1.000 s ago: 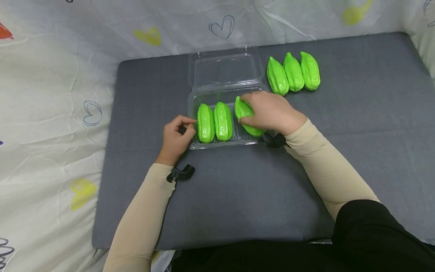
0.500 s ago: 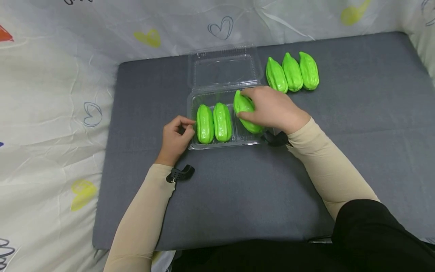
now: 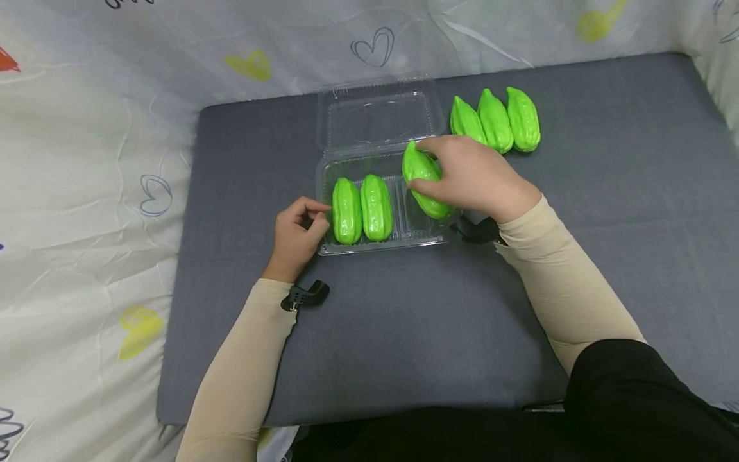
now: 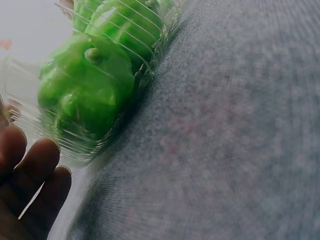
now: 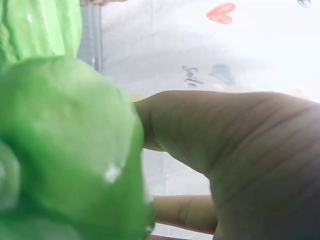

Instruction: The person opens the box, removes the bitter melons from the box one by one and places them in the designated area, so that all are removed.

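Observation:
My right hand [image 3: 470,173] grips a glossy green ridged gourd [image 3: 424,179], pointed at its far end. It is tilted over the right part of a clear plastic clamshell box [image 3: 381,247]; fingers hide its right side, and its rounded end fills much of the right wrist view. Two similar green gourds [image 3: 376,208] lie side by side in the box's left part. At the box's left edge, my left hand [image 3: 296,237] pinches the rim with thumb and forefinger. The left wrist view shows its other fingers [image 4: 42,155] beside the clear wall.
Three more green gourds [image 3: 494,122] lie in a row behind my right hand, right of the box. The transparent lid [image 3: 381,119] is folded back, away from me. A grey cloth-covered table [image 3: 404,333] carries everything, with white patterned sheeting [image 3: 312,45] behind and at the left.
The gourd in my right hand has risen and moved away from me and slightly right, leaving more of the box's right part visible. My left hand has stayed at the rim.

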`<state>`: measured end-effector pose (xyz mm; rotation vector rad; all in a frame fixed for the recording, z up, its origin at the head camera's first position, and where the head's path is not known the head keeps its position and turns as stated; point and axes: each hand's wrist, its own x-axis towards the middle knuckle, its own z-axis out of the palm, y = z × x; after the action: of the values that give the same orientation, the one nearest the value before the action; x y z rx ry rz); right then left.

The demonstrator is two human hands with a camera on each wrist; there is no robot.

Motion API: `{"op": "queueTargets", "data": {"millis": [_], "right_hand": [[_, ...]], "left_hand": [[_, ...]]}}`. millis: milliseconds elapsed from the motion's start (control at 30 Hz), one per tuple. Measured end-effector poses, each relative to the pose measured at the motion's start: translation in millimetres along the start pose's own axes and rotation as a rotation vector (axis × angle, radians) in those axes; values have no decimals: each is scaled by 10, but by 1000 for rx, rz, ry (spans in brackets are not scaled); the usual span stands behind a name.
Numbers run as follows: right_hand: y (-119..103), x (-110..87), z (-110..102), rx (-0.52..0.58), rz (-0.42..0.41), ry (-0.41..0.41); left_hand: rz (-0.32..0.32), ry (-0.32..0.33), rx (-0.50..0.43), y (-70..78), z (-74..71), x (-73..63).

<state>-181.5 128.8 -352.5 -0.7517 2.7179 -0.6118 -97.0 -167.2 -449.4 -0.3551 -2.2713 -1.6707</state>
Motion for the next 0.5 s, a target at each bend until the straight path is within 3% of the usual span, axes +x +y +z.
{"op": "queueTargets", "data": {"millis": [133, 500], "right_hand": [[0, -13, -15, 3, 1, -1], [21, -35, -4, 7, -20, 20]], "left_hand": [[2, -2, 3, 89, -2, 4], [-4, 0, -8, 47, -5, -4]]}}
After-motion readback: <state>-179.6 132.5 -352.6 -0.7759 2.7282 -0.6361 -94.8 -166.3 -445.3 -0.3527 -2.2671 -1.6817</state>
